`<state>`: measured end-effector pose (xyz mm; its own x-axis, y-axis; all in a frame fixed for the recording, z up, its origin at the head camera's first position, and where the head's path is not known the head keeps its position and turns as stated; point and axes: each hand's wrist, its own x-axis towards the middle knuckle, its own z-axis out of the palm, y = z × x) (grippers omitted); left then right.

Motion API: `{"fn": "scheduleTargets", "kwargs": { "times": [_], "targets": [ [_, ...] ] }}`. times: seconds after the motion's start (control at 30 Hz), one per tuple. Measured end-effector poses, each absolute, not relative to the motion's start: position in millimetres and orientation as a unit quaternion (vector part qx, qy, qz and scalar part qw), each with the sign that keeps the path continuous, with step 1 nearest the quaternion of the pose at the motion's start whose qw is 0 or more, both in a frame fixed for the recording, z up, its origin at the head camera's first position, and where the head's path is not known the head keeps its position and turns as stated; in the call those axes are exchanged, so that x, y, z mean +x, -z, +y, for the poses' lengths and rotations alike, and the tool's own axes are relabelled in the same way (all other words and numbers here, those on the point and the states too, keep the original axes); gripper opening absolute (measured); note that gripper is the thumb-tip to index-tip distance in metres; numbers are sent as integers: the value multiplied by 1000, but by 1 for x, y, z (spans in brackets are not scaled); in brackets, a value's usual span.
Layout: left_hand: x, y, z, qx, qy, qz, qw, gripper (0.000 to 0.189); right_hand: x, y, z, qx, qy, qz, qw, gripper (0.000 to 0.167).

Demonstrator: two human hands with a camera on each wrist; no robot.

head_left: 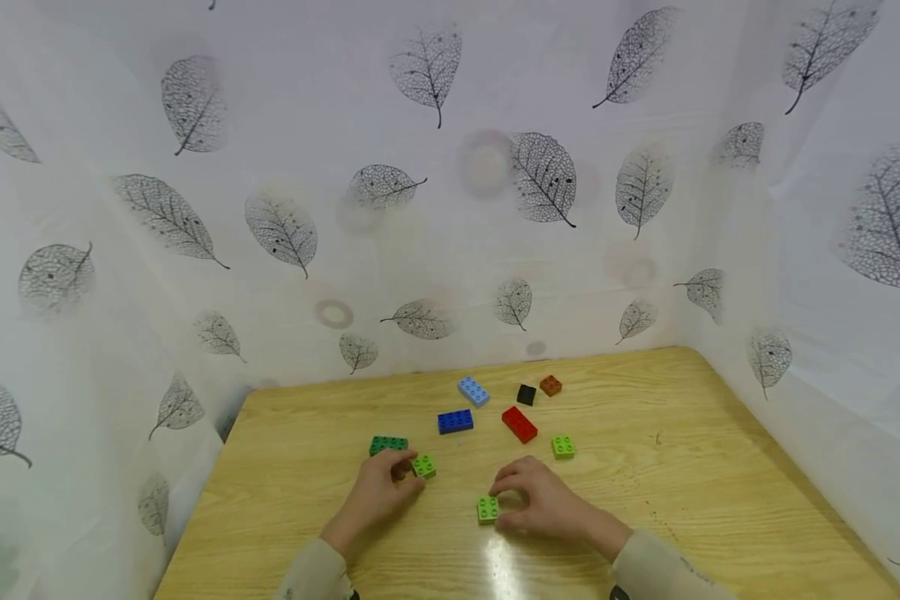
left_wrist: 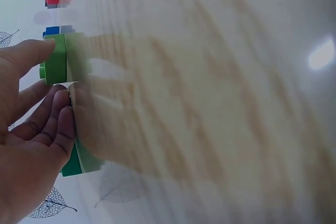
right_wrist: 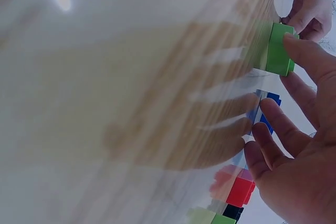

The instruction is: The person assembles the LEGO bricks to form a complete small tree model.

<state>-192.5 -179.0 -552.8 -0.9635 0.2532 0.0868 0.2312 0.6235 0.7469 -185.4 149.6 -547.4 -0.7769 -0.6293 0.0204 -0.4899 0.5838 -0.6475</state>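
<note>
My left hand (head_left: pixel 382 487) pinches a lime green toy building brick (head_left: pixel 423 466) between thumb and forefinger at the left of centre. In the left wrist view the thumb lies over this brick (left_wrist: pixel 55 64), while the other fingers curl loosely beside it. A dark green brick (head_left: pixel 387 444) lies just behind that hand, partly covered by it. Nearer the front, my right hand (head_left: pixel 543 504) holds a second lime green brick (head_left: pixel 487 510) by its right side. The right wrist view has the thumb and forefinger at this brick (right_wrist: pixel 279 50), the remaining fingers spread near the tabletop.
Farther back on the wooden table (head_left: pixel 720 467) lie a blue brick (head_left: pixel 455 421), a light blue brick (head_left: pixel 473 391), a red brick (head_left: pixel 520 425), a black brick (head_left: pixel 526 394) and a brown-orange brick (head_left: pixel 551 385). Another lime brick (head_left: pixel 563 447) sits to the right. Leaf-patterned curtains surround the table.
</note>
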Motion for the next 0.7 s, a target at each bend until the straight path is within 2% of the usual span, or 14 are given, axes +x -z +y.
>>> {"fn": "scheduleTargets", "kwargs": {
  "times": [0.33,0.7],
  "targets": [
    [-194,553,-178,143,-401,905,11,40,-188,547,148,-319,322,886,101,34],
    [-195,548,-176,165,-403,900,34,36,-190,546,148,-319,320,886,106,34]
  ]
}}
